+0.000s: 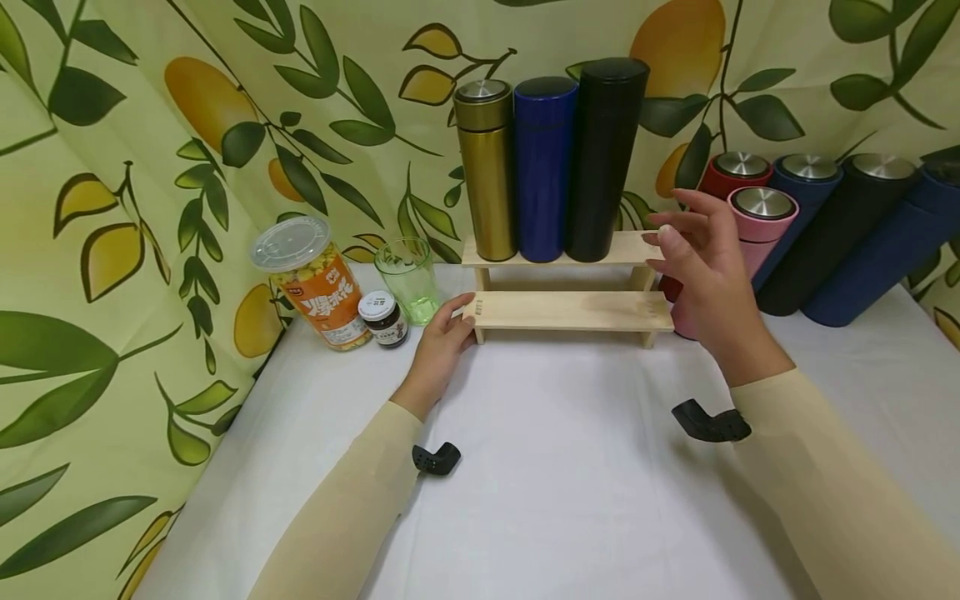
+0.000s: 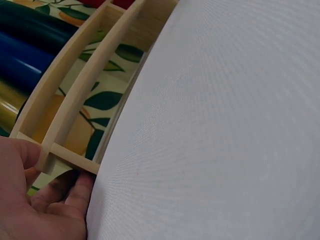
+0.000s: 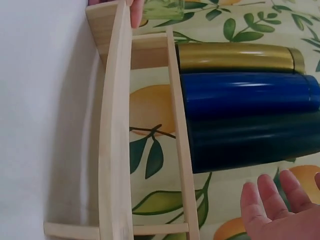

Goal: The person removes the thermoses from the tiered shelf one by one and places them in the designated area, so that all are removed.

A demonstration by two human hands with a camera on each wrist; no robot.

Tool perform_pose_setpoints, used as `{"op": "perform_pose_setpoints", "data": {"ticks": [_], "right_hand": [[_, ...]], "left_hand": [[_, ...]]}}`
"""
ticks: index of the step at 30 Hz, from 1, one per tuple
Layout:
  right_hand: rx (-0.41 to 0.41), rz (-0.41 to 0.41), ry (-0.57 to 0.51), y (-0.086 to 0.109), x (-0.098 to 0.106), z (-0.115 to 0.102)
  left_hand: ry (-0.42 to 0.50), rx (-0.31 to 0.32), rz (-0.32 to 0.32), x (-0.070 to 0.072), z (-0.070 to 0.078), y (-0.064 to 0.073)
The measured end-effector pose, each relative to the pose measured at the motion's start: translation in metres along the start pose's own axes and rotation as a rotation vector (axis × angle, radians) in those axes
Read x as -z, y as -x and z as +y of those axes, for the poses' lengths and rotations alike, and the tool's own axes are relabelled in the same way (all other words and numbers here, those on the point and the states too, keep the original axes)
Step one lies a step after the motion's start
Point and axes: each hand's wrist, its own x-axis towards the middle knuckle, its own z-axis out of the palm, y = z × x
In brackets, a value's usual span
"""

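Note:
A two-tier wooden stand (image 1: 570, 312) is on the white-covered table. My left hand (image 1: 438, 348) grips the left end of its lower step; in the left wrist view the thumb lies at the board's edge and the fingers are below it. On the upper step stand a gold flask (image 1: 487, 196), a blue flask (image 1: 543, 183) and a black flask (image 1: 606, 167), side by side and upright. My right hand (image 1: 712, 279) is raised off the stand's right end, fingers loosely bent, holding nothing. It partly hides a pink flask (image 1: 763, 225).
At the left are a popcorn tub (image 1: 322, 292), a small dark jar (image 1: 384, 321) and a green glass (image 1: 412, 283). Several more flasks stand right of the stand, among them a red flask (image 1: 738, 169) and a black flask (image 1: 825, 242). A patterned curtain (image 1: 225, 167) closes the back.

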Motion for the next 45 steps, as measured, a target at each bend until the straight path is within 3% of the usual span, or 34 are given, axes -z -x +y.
{"op": "perform_pose_setpoints", "data": {"ticks": [4, 14, 27, 34, 45], "right_hand": [[-0.029, -0.001, -0.03, -0.011, -0.007, 0.002], [-0.144, -0.045, 0.146, -0.033, -0.023, 0.008], [-0.186, 0.024, 0.137, -0.065, -0.035, 0.01], [-0.192, 0.03, 0.099, -0.073, -0.043, 0.01], [-0.177, 0.048, 0.147, -0.078, -0.05, 0.02]], "left_hand": [[-0.004, -0.002, -0.002, 0.0, -0.002, -0.001], [-0.012, -0.011, -0.013, 0.0, -0.003, 0.0], [-0.014, -0.011, -0.007, 0.0, -0.003, -0.001], [-0.026, -0.008, -0.004, 0.0, -0.002, -0.001], [-0.015, -0.003, -0.008, 0.001, -0.001, -0.001]]}}
